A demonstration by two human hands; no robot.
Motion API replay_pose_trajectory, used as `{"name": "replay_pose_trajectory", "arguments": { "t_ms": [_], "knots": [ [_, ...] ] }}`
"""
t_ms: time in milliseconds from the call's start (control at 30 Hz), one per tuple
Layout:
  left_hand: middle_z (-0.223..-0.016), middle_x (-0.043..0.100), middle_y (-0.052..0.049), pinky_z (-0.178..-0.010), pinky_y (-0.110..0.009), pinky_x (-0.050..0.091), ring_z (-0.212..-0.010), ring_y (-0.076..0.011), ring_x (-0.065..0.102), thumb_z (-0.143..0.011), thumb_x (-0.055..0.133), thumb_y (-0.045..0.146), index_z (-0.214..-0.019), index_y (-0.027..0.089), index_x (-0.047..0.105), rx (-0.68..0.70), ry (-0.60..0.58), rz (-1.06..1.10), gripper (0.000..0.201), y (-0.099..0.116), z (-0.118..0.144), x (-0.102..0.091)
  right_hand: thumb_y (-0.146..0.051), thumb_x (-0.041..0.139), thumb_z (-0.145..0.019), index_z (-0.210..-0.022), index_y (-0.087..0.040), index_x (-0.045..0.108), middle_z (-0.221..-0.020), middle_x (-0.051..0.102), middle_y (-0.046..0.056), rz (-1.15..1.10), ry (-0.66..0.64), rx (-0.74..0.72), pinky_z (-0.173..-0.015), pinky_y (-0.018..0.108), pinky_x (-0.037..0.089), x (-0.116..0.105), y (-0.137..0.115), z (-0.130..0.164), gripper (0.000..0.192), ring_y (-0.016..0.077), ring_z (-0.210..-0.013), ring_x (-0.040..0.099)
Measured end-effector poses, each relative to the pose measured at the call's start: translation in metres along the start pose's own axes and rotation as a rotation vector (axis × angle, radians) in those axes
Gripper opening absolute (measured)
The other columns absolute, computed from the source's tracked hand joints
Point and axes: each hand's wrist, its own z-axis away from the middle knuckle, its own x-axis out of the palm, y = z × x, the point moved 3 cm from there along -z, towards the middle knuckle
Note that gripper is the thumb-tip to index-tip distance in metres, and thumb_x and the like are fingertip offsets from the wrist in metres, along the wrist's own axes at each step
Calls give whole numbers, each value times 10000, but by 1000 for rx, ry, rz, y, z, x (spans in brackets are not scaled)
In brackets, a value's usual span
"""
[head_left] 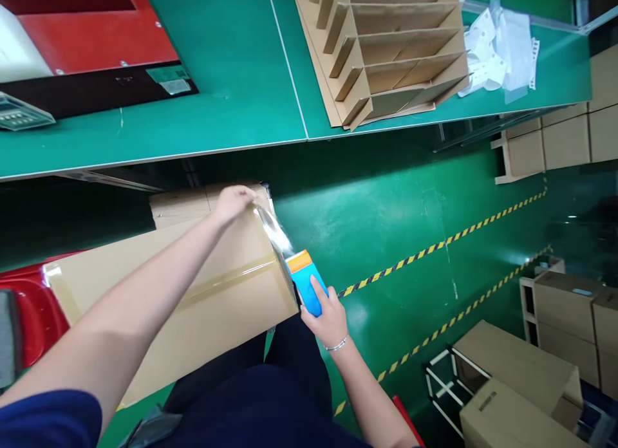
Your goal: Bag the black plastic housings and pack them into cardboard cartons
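Note:
A long cardboard box (pixel 241 309) lies in front of my body, with a strip of tape along the middle of its upper face. My right hand (pixel 328 316) is wrapped round a blue and orange tape dispenser (pixel 309 287) just off the box's right end. From the dispenser a shiny strip of clear packing tape (pixel 275 231) stretches to the box's far right corner. There my left hand (pixel 235 201) pinches the tape's end with fingers closed. My left forearm crosses above the box and hides part of its top.
A green workbench (pixel 241 68) runs across the back, bearing a cardboard divider grid (pixel 405 42), white scraps (pixel 502 49) and a red machine (pixel 96 33). A red stool (pixel 36 313) stands left. Striped floor tape (pixel 410 261) and stacked cartons (pixel 516 371) lie right.

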Motion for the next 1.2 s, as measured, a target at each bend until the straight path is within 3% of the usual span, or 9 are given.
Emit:
{"name": "replay_pose_trajectory", "arguments": {
  "t_ms": [200,433,600,733,833,867,967,1067,1200],
  "knots": [
    [-916,740,-142,-794,-403,502,-872,-290,658,-702,724,445,-911,128,719,-57,72,-279,379,-4,-42,-24,-454,621,-838,-1543,-349,384,-1064,553,77,-32,-82,68,-748,329,577,11,-18,-16,751,226,-850,636],
    [-1083,711,-222,-933,-498,455,-1130,-411,616,-937,352,471,-930,150,699,3,58,-793,473,-19,-15,-8,-479,603,-870,-1570,-357,320,-1092,559,86,-58,-108,47,-761,344,580,27,-20,-12,765,231,-858,608],
    [-1151,676,-246,-1067,-531,364,-1197,-398,575,-989,228,406,-980,52,660,63,38,-909,559,-21,-8,-4,-430,655,-839,-1519,-329,435,-1027,570,89,-13,-199,84,-737,366,570,45,40,94,722,230,-803,608],
    [-1342,597,-205,-1164,-565,245,-1313,-344,489,-1010,212,349,-1241,21,563,305,-5,-866,533,-23,13,11,-374,680,-817,-1483,-290,495,-955,561,81,-7,-291,167,-704,373,564,61,81,199,696,235,-769,619],
    [-1442,560,-149,-1158,-482,316,-1367,-292,464,-971,305,297,-1361,128,541,617,-322,-858,486,-47,71,51,-353,681,-820,-1505,-291,462,-984,565,84,-28,-345,208,-731,374,564,76,82,223,721,239,-800,637],
    [-1433,574,-158,-1147,-483,334,-1362,-284,480,-966,278,256,-1364,128,554,785,-616,-867,502,-62,101,71,-353,678,-824,-1513,-298,448,-1007,568,88,-32,-363,221,-743,373,563,81,79,221,728,238,-812,641],
    [-1359,668,38,-1159,-282,328,-1301,-114,554,-930,352,201,-1272,341,656,959,-985,-838,479,-117,179,111,-362,663,-843,-1539,-331,391,-1056,576,89,-30,-419,265,-774,376,559,96,72,200,747,233,-830,637],
    [-1414,630,17,-1164,-254,312,-1344,-83,523,-888,345,118,-1370,327,597,1031,-1088,-854,583,-164,218,128,-373,658,-854,-1556,-354,344,-1093,590,91,-36,-444,274,-796,369,552,110,71,176,769,229,-843,632],
    [-1481,562,-13,-1202,-280,275,-1397,-101,474,-866,333,76,-1433,278,547,1051,-1100,-878,639,-192,217,129,-419,636,-871,-1582,-331,282,-1168,611,116,-72,-469,293,-828,346,545,128,68,148,799,234,-903,653]
  ]
}}
